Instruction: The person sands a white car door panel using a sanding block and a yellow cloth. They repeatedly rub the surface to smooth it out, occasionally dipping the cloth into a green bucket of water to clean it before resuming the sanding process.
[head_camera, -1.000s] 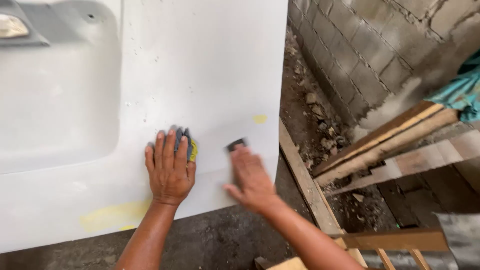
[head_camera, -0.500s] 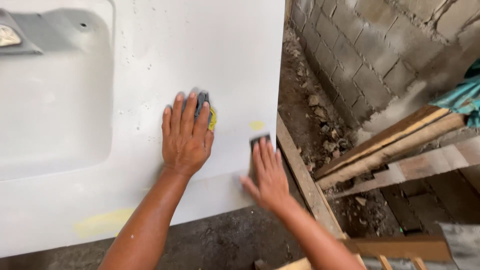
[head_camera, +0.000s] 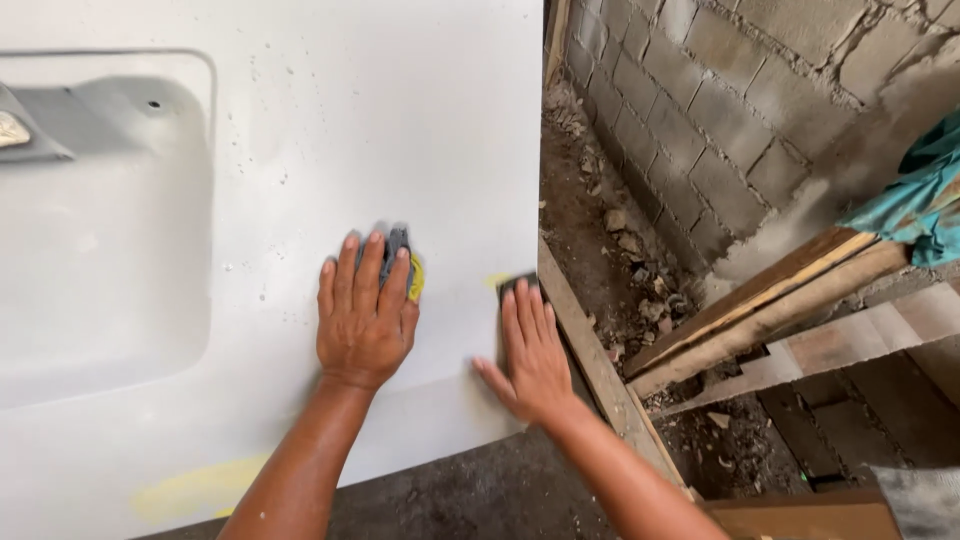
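Head view: a large white panel (head_camera: 300, 150) with a moulded recess on its left side fills most of the frame, and both hands lie flat on it near its right edge. The left hand (head_camera: 365, 320) is spread open, palm down, pressing a grey and yellow sanding pad (head_camera: 404, 262) against the panel; only the pad's top and right side show past the fingers. The right hand (head_camera: 533, 350) is also flat with the fingers straight and together, pressing a small dark sanding block (head_camera: 518, 284) just beside the panel's right edge, next to a faint yellow patch (head_camera: 497, 281). A larger yellow patch (head_camera: 195, 490) sits near the panel's lower edge. Right of the panel run wooden planks (head_camera: 760, 310), rubble on the ground, a grey block wall (head_camera: 720, 110) and a teal cloth (head_camera: 925, 200).
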